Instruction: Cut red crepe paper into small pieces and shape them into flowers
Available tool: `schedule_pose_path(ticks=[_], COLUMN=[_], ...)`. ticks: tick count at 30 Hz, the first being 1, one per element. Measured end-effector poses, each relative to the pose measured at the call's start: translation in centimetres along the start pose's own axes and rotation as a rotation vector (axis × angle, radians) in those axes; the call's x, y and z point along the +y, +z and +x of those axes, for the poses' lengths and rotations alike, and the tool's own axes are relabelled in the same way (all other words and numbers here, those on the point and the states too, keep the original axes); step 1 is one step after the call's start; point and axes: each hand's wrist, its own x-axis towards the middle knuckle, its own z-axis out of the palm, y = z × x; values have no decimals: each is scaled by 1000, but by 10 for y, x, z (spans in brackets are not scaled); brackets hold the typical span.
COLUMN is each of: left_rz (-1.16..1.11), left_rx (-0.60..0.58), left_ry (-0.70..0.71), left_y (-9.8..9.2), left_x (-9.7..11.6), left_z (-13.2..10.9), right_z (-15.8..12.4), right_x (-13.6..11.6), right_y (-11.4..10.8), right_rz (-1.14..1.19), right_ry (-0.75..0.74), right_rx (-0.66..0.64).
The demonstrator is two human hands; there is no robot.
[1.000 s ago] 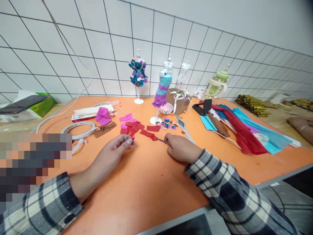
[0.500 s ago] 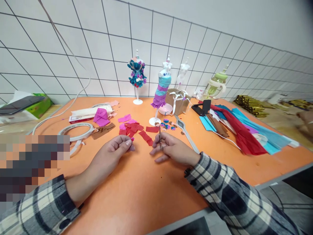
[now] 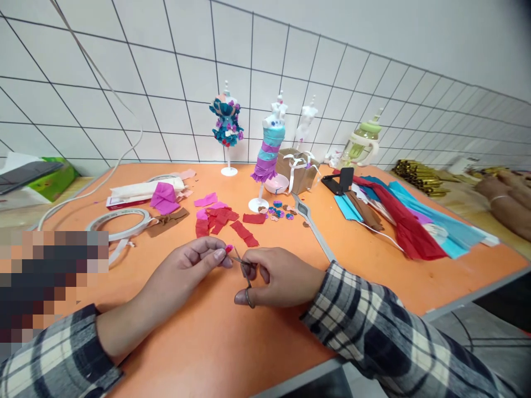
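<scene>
From the scissors (image 3: pixel 244 263), there is room to pass over the table (image 3: pixel 224 342) at six o'clock. A dress stand (image 3: pixel 269 152) blocks twelve; red paper bits (image 3: pixel 219 219) lie at eleven.

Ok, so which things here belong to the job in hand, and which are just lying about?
Part of the job:
scissors, in the right hand
pink scrap, pinched in the left hand
red strips, probably, lying just beyond the hands

Apparently just lying about:
bottle
green box
gold bundle

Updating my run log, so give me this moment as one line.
left hand: pinching pink piece | right hand: holding open scissors | beyond: red strips
</scene>
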Motion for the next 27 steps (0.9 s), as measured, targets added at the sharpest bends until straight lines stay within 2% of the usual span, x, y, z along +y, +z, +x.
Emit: schedule_pose_path(ticks=[10, 21, 27], left_rz=[35, 89, 69], left_rx=[-126, -63, -54], left_ry=[61, 36, 46], left_y=[2, 4, 4], left_x=[0, 7, 8], left_z=[1, -2, -3], right_z=[0, -2, -1], right_x=[-8, -4, -2], right_y=[-2, 0, 1], right_rz=[-11, 131, 121], right_ry=[32, 37, 31], right_rx=[-52, -120, -100])
